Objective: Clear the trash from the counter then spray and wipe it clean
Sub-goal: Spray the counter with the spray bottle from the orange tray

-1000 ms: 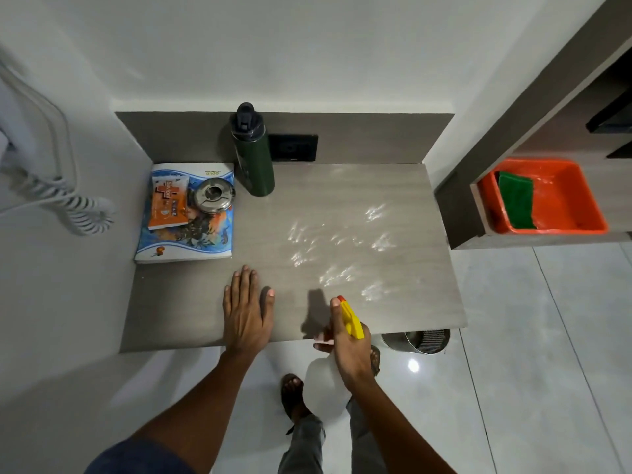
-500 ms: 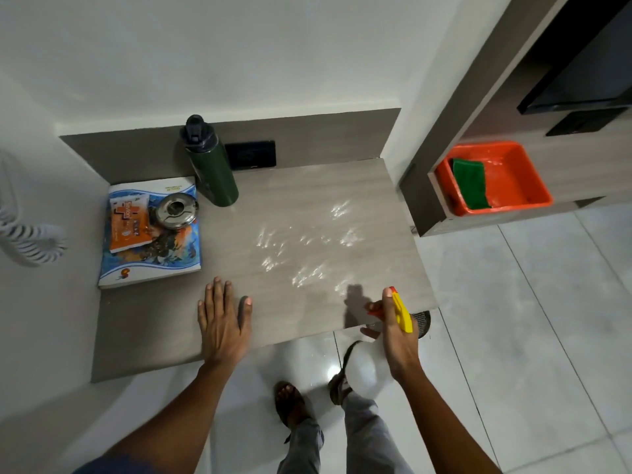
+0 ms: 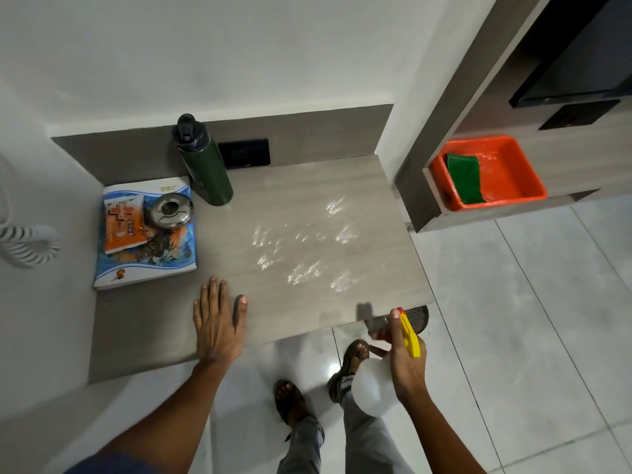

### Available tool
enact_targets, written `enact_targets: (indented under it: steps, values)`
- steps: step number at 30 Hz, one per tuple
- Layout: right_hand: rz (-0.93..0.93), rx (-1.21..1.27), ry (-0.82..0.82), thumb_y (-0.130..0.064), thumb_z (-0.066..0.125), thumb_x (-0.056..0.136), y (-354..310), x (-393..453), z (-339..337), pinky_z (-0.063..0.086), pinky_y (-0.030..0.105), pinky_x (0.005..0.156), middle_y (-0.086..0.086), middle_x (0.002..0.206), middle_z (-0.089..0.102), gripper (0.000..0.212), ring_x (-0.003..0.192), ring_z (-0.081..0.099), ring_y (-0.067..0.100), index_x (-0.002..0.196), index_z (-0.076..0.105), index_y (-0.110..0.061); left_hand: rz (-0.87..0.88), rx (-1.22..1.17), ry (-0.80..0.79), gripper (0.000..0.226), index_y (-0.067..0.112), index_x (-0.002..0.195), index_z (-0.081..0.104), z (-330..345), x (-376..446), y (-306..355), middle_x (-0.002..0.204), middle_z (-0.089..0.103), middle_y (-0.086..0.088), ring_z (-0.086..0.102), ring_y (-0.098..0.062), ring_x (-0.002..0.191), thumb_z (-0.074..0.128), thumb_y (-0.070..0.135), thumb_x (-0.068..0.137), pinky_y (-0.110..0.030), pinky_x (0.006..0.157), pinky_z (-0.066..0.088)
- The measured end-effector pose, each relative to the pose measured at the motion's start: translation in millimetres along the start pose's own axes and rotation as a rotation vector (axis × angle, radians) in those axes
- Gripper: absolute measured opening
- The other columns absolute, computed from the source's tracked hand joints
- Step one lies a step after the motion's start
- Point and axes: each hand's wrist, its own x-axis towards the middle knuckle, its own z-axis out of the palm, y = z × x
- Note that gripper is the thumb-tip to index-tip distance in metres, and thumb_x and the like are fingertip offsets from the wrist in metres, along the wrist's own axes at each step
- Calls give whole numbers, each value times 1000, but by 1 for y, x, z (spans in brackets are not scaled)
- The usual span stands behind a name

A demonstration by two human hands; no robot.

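Observation:
The grey wood-grain counter [image 3: 307, 186] has wet spray patches [image 3: 301, 251] glinting across its middle and right. My left hand [image 3: 219, 323] lies flat, fingers spread, on the counter's front edge. My right hand [image 3: 405, 357] grips a white spray bottle [image 3: 374, 388] with a yellow trigger head, held off the counter's front right corner, above the floor. A green cloth [image 3: 466, 177] lies in an orange tub [image 3: 519, 165] on a shelf to the right.
A dark green water bottle [image 3: 207, 169] stands at the back of the counter. Left of it lies a blue book [image 3: 147, 261] with an orange packet [image 3: 122, 222] and a steel ashtray [image 3: 171, 210] on top. A mesh bin [image 3: 415, 316] sits under the counter's right corner.
My right hand has carried the spray bottle to the right, from the counter's front edge to just past its corner. The view has swung right. My left hand stays flat.

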Motion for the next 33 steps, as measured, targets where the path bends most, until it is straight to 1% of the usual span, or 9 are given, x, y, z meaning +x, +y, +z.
enact_targets:
  steps: [2,6,9,13,18,22,25,30,33]
  values:
    - [-10,5,-34,-59,60,104,-5,3,3,68,35,63,11,88,82,60,92,81,29,100,73,0,-10,-7,0,93,8,169,31,-1,0,1,182,21,-12,16,-32,171,12,66,100,-53,141,11]
    - [-30,28,-66,-59,58,110,-17,18,8,70,43,72,10,102,84,51,107,80,34,101,76,-12,-16,-18,24,93,6,168,34,0,1,4,180,27,-15,21,-35,169,14,67,100,-55,139,17]
    - [-95,18,-65,-71,57,103,-33,32,11,70,38,71,8,107,85,59,106,81,33,103,78,-16,-7,-13,32,99,4,166,38,2,3,9,178,31,-18,26,-38,167,9,73,101,-56,137,22]
    - [-178,53,-41,-64,57,108,-54,59,8,71,50,74,10,105,83,54,106,81,25,99,80,-16,29,-7,33,109,3,164,40,3,10,26,176,34,-20,29,-40,166,-1,80,99,-57,135,25]
    - [-244,34,-4,-67,55,108,-83,96,-1,71,44,75,3,110,84,46,107,79,14,102,81,-30,68,-35,8,114,6,167,36,10,27,68,179,29,-18,27,-38,167,-6,83,96,-57,136,25]
    - [-285,42,30,-64,55,109,-103,127,-12,71,39,78,1,112,83,40,112,77,12,104,80,-33,174,-4,-17,107,9,171,27,24,43,111,182,19,-13,17,-35,171,-4,82,98,-55,138,21]
    - [-292,78,61,-58,56,111,-118,151,-24,71,37,82,-2,113,83,41,113,77,11,116,78,-24,316,110,-86,90,17,174,8,44,52,151,185,-3,-6,-2,-27,173,3,72,103,-52,141,13]
    - [-301,134,93,-45,58,113,-148,198,-42,70,42,90,-3,112,83,39,112,77,8,127,76,-14,438,109,-128,89,20,174,1,79,63,231,184,-10,-1,-10,-23,172,-3,74,103,-49,142,6]
    - [-330,178,104,-44,61,113,-174,231,-54,70,45,90,-5,106,84,26,106,78,8,115,81,-28,475,108,-143,92,22,174,-4,99,74,277,184,-14,0,-14,-22,172,-10,76,100,-47,142,4]
